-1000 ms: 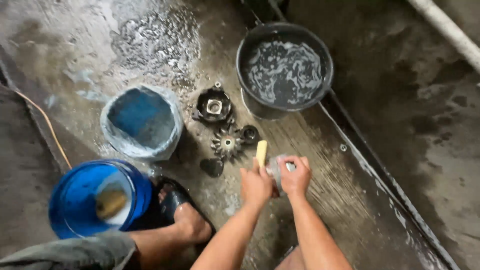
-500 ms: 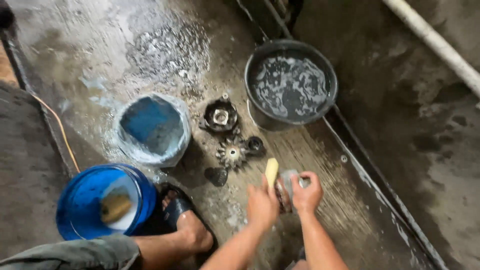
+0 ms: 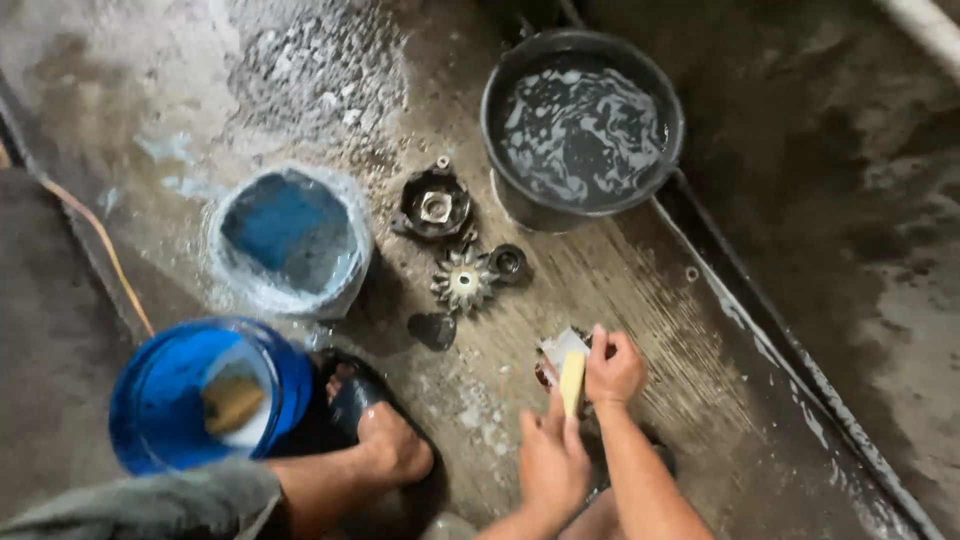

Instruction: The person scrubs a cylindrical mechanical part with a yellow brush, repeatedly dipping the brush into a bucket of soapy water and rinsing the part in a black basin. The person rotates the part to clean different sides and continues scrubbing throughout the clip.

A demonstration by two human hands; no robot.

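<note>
Both hands have dropped lower and nearer the body than a second ago, and the pale brush that stood up above the knuckles now lies lower, its handle pointing at the part. Right now the left hand [image 3: 553, 462] is wrapped round the yellowish brush [image 3: 572, 382], fingers closed on its lower end, while the right hand [image 3: 613, 366] clamps a small wet metal part [image 3: 558, 349] just above the wet concrete floor [image 3: 640, 290], between the person's knees and the scattered pieces. It reads as the scrubbing step: brush tip against the part, suds everywhere. How the bristles meet the metal is hidden by the fingers. Up ahead sits a black basin [image 3: 583, 120] full of soapy water, and between it and the hands lie a dark round housing [image 3: 434, 205], a toothed fan-like wheel [image 3: 462, 281], a small black ring [image 3: 508, 262] touching it, and a dark lump [image 3: 432, 330]. Over on the left, a pail lined with a plastic bag [image 3: 288, 240], and a blue bucket [image 3: 195, 395] beside the sandalled foot [image 3: 375, 430]. Next, I'd judge, the part wants turning in the right grip so the brush reaches a fresh face, held firmly, since it looks slippery.
</note>
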